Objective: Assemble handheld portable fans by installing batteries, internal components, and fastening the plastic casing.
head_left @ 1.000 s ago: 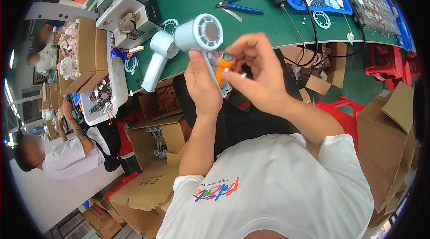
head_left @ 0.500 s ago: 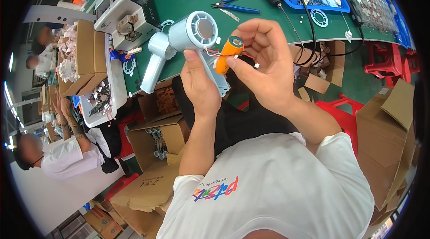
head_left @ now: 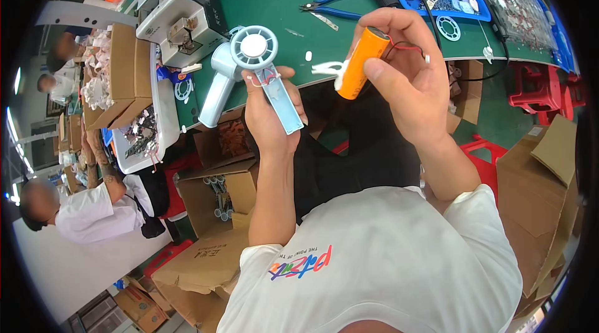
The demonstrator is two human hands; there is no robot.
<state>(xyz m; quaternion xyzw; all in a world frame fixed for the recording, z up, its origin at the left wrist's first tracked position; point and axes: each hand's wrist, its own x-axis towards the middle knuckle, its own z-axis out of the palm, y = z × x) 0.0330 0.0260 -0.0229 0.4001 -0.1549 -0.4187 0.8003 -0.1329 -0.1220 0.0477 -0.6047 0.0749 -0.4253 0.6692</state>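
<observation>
The left hand (head_left: 269,108) grips a pale-blue plastic handheld fan half (head_left: 265,74) steady while the right hand (head_left: 405,77) pinches an orange cylindrical battery (head_left: 362,61) beside it, wires slack.

White short-sleeved T-shirt, bare forearms, bare hands.

Loose white cotton, sleeves ending above the elbows; small multicoloured printed logo on the chest with a line of dark lettering beside it. Dark trousers below the hem. No gloves, watch or rings on left hand (head_left: 269,108) or right hand (head_left: 409,77).
</observation>
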